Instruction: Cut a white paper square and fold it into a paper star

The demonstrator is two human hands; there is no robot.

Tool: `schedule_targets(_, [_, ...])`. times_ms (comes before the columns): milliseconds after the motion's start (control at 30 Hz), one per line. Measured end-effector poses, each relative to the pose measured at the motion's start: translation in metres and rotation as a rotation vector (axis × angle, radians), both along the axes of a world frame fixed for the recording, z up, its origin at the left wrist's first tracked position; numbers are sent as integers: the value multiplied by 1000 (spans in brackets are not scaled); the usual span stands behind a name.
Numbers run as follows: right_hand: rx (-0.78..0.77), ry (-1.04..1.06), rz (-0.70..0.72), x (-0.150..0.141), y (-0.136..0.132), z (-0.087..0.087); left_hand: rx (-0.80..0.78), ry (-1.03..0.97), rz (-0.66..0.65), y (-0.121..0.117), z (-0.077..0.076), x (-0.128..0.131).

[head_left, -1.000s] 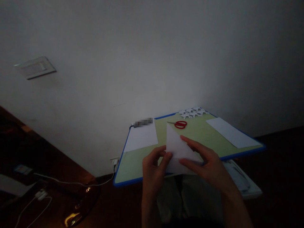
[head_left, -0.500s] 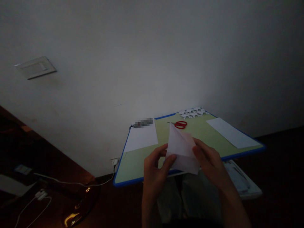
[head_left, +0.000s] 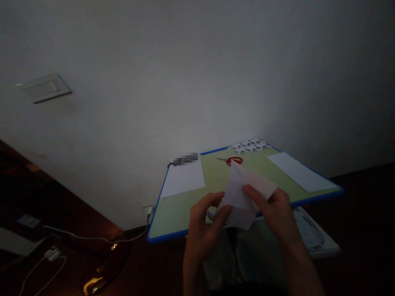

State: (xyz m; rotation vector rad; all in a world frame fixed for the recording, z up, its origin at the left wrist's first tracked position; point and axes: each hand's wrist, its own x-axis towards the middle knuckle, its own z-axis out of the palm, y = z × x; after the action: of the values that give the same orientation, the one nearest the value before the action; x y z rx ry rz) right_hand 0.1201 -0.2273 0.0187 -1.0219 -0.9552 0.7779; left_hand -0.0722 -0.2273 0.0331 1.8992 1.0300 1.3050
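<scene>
A creased, partly folded sheet of white paper (head_left: 239, 201) is held up between both hands, over the near edge of the table. My left hand (head_left: 208, 222) pinches its lower left side, thumb on the front and fingers behind. On the right side, my right hand (head_left: 274, 209) grips the paper, its thumb lying across the front near the middle and its fingers behind, partly hidden. Just beyond the paper's top corner lie red-handled scissors (head_left: 236, 160), blades pointing left. The corner covers a small part of the handles.
The green tabletop (head_left: 173, 218) has a blue rim. On it are a white sheet (head_left: 185, 179) at left under a pixelated item, a white paper strip (head_left: 302, 172) at right, and several small folded paper pieces (head_left: 249, 146) at the back, near the wall. A white cable (head_left: 92, 237) hangs at left.
The paper has turned from a flat triangle to a partly opened shape, and its top corner has shifted right. My right thumb has moved across the paper's front. Both hands keep hold.
</scene>
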Motion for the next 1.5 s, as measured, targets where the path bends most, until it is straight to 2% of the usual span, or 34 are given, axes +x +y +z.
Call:
schedule_targets(100, [-69,84,5,5,0,-4,-26,-17,24,1,-1,-3])
schedule_targets(200, [-75,149,84,14,0,-13,-65,-59,68,3,-5,-6])
schedule_targets(333, [-21,90,186,24,-1,-18,-85,-86,78,6,-8,-9])
schedule_targets(567, [31,-13,96,26,-2,-12,-92,-79,76,7,-8,-11])
schedule_targets(700, [8,-12,109,24,-2,-8,-106,-32,45,5,-2,-8])
schedule_targets(967, [1,-1,137,33,3,-23,-38,43,-23,5,-1,-10])
schedule_targets(1067, [65,-35,111,30,3,-18,-70,53,-34,3,0,-9])
schedule_targets(1233, [251,-261,109,16,-4,1,-114,23,-65,0,6,3])
schedule_targets(1333, [207,-258,113,10,-9,4,-142,13,-61,-1,7,8])
schedule_targets(1500, [91,-10,105,5,-10,4,-104,89,-2,1,6,6])
